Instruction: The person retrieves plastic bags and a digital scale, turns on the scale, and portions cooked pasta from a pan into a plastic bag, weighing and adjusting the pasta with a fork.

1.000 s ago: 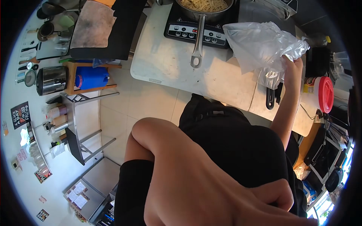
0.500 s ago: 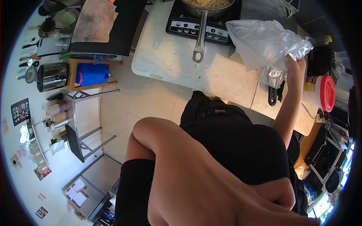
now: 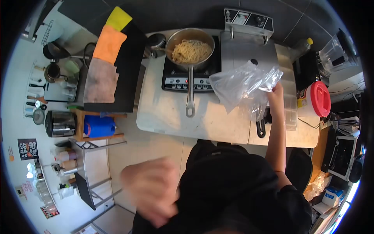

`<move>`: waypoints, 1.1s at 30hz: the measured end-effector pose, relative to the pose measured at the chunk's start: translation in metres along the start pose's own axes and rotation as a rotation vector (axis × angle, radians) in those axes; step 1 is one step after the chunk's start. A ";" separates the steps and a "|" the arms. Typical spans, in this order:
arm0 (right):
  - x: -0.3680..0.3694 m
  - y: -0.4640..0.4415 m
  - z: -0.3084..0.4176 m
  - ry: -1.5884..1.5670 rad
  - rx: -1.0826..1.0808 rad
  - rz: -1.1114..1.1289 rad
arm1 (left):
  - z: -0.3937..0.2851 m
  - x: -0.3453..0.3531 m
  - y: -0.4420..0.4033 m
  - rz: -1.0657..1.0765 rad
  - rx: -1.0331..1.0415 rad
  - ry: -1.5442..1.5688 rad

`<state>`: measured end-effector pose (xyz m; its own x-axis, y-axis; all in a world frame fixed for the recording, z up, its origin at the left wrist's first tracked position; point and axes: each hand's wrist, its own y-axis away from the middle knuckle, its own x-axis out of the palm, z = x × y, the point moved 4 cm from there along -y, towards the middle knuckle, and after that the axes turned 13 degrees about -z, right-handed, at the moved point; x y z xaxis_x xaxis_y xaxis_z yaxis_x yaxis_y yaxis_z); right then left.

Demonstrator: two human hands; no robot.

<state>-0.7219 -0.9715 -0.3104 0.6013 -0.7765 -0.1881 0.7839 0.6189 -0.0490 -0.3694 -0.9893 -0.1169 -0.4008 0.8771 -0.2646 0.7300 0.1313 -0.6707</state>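
Observation:
My right hand (image 3: 275,93) is closed on the gathered edge of a clear plastic bag (image 3: 241,85), holding it over the right part of the table. My left hand (image 3: 152,187) is raised in front of my body, smeared by motion, and its fingers cannot be made out. Noodles (image 3: 191,51) fill part of a steel pan (image 3: 170,39) on an induction cooker (image 3: 171,82). The pan's handle points toward me. Below the bag, a black handle (image 3: 261,128) sticks out near the table's front edge.
A flat metal appliance (image 3: 249,48) stands right of the cooker on the table (image 3: 156,113). Farther right is a tub with a red lid (image 3: 321,99). Cloths (image 3: 100,82) lie on a black surface at the left, above a blue container (image 3: 99,126).
The view has shifted, bringing the whole pan and the wall into sight. My left arm has moved from the foreground to the left of my body. My right hand still holds the bag.

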 end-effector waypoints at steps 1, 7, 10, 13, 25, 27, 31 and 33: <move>-0.001 -0.002 0.004 -0.008 -0.013 -0.013 | -0.025 -0.009 0.010 0.130 0.091 0.040; -0.007 -0.013 0.012 -0.061 -0.062 -0.013 | -0.064 -0.016 -0.015 0.160 0.455 0.362; -0.010 -0.017 0.018 -0.107 -0.039 -0.050 | -0.047 -0.032 -0.013 0.046 0.519 0.615; 0.001 -0.017 0.005 0.133 -0.106 0.018 | -0.019 -0.039 -0.019 -0.018 0.567 0.790; 0.046 0.042 0.032 -0.063 0.199 0.581 | 0.244 0.044 0.013 -0.518 -0.748 0.014; 0.051 0.046 0.020 -0.117 0.190 0.635 | 0.247 0.041 0.021 -0.523 -0.743 0.002; 0.050 0.048 0.031 -0.036 0.287 0.404 | 0.256 0.017 0.045 -0.573 -0.818 -0.014; 0.048 0.041 0.019 -0.116 0.258 0.377 | 0.262 0.003 0.068 -0.686 -0.900 -0.019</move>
<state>-0.6578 -0.9858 -0.3029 0.8535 -0.5200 -0.0343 0.5111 0.8224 0.2500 -0.4663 -1.0982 -0.3446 -0.8730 0.4854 -0.0480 0.4824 0.8737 0.0626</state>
